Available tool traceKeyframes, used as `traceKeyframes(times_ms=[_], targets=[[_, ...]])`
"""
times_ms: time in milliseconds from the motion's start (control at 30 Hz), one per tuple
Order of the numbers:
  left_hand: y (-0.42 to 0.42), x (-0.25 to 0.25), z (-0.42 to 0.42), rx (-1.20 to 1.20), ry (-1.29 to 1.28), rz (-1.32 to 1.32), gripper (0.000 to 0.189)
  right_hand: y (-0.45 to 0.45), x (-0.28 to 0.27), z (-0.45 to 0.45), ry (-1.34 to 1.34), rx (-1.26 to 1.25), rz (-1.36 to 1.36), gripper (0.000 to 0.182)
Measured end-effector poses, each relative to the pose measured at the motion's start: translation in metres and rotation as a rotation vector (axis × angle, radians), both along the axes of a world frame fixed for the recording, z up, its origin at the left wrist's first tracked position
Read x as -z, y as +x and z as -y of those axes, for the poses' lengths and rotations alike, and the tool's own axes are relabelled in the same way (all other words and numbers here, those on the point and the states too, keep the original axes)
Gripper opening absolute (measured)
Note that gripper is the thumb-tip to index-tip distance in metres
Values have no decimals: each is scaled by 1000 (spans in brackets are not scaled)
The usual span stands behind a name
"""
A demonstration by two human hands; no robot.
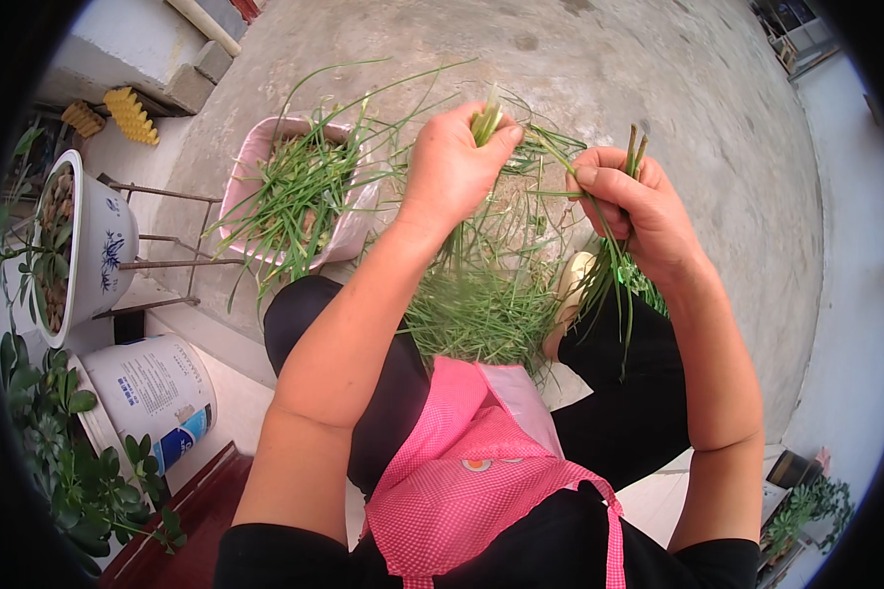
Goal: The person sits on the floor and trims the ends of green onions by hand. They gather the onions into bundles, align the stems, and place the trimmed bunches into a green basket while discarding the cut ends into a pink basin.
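My left hand (453, 158) is closed around a bunch of green leafy stalks (488, 121), likely Chinese chives, whose pale cut ends stick up past the thumb. In my right hand (633, 195) is a second bunch of stalks (613, 276), its leaves hanging down and two brownish ends standing above the fingers. My right thumb and forefinger also pinch a thin yellowish-green strand (552, 149) that stretches towards my left hand. Below both hands, a loose heap of long green leaves (479, 313) lies on the ground between my legs.
A pink-lined bin (239, 195) full of leaves and trimmings stands at the left on the concrete floor (471, 37). Beyond it are a metal stand (184, 261), a white flowerpot (99, 247) and a white bucket (147, 390). A pink checked apron (471, 508) covers my lap.
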State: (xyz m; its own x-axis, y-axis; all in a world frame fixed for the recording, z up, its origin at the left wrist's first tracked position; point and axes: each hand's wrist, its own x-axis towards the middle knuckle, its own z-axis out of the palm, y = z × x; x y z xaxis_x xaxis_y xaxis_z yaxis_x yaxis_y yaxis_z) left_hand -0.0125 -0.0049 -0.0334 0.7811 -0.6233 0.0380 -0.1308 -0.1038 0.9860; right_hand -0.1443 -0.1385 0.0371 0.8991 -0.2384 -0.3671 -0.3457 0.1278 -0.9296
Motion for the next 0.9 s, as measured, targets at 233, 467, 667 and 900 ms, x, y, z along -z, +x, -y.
traceKeyframes(times_ms=[233, 467, 667, 900], targets=[[0, -7, 2, -12, -222, -194, 17, -1, -5, -1, -41, 11, 27, 17], [-10, -26, -6, 282, -322, -641, 22, 4, 1, -8, -32, -22, -29, 19], [-10, -20, -1, 32, -450, -199, 20, 6, 13, -6, -222, 6, -90, 18], [-42, -21, 4, 209, -253, -162, 16, 8, 44, -1, -636, 21, 88, 16]])
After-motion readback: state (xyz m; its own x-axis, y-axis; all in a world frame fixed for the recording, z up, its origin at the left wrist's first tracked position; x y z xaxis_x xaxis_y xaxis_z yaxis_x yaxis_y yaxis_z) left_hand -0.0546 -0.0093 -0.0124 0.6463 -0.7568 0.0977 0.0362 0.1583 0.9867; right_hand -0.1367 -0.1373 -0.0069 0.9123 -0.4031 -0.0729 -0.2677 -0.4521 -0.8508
